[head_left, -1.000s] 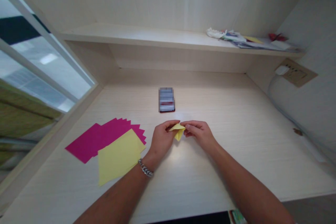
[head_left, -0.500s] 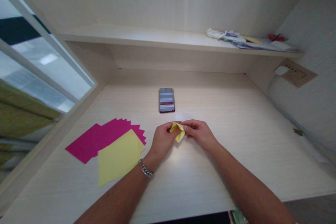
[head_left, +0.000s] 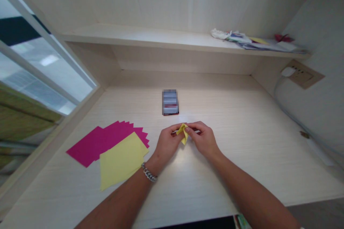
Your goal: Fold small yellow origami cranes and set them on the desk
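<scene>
A small piece of folded yellow paper (head_left: pixel 184 139) is pinched between both hands, just above the desk. My left hand (head_left: pixel 167 142), with a chain bracelet at its wrist, grips the paper's left side. From the right, the thumb and fingers of my right hand (head_left: pixel 204 139) press on its other side. The fingers cover part of the folds. Left of my left hand lie yellow paper sheets (head_left: pixel 120 161), partly over a fan of magenta paper sheets (head_left: pixel 107 141).
A phone (head_left: pixel 170 102) with a blurred screen lies beyond my hands on the desk (head_left: pixel 228 103). Papers (head_left: pixel 258 42) rest on the shelf (head_left: pixel 161 37) above. A plug with a grey cable (head_left: pixel 282 103) sits in the wall socket (head_left: pixel 303 74) at right.
My right hand has shifted slightly left, its thumb now further over the paper. The folded yellow paper looks narrower, its sides drawn closer together. My left hand has barely moved.
</scene>
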`<state>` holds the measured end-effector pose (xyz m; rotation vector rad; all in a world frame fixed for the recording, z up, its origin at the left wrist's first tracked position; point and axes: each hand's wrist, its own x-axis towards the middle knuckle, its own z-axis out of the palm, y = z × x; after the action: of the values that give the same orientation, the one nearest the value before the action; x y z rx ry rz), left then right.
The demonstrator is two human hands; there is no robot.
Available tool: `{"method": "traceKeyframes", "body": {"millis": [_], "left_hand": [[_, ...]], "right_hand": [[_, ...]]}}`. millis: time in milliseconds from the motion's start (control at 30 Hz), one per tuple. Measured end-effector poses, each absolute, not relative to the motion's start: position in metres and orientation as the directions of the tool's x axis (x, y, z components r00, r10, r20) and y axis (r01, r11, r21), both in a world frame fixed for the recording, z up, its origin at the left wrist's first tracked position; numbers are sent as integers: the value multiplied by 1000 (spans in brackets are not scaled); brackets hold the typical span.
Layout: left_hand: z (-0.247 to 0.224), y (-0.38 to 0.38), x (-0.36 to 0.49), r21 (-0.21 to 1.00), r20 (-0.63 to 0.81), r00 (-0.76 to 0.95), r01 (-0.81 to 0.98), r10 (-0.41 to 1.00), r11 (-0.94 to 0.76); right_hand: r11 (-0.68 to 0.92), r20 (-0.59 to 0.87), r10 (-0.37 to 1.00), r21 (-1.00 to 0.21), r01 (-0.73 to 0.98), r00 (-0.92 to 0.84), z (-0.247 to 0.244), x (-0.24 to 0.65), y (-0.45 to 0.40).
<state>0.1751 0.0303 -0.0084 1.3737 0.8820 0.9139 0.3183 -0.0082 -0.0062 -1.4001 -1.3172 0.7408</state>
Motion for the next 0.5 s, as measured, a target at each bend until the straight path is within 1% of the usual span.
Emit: {"method": "traceKeyframes", "body": {"millis": [67,167,367,500], "left_hand": [[-11,31,176,995,-10,386,-87,923,47],[-12,29,177,980,-34,405,-164,914,109],[-5,29,177,986,-57,426,-120,903,119],[-8,32,176,986,-78,417,-100,905,132]], "right_hand": [[145,226,947,-934,326,226,-7,317,-9],[136,206,954,-945,296,218,-8,317,-9],[115,190,954,-947,301,233,-9,320,-8],[80,142,966,-958,274,216,-7,321,-7]]}}
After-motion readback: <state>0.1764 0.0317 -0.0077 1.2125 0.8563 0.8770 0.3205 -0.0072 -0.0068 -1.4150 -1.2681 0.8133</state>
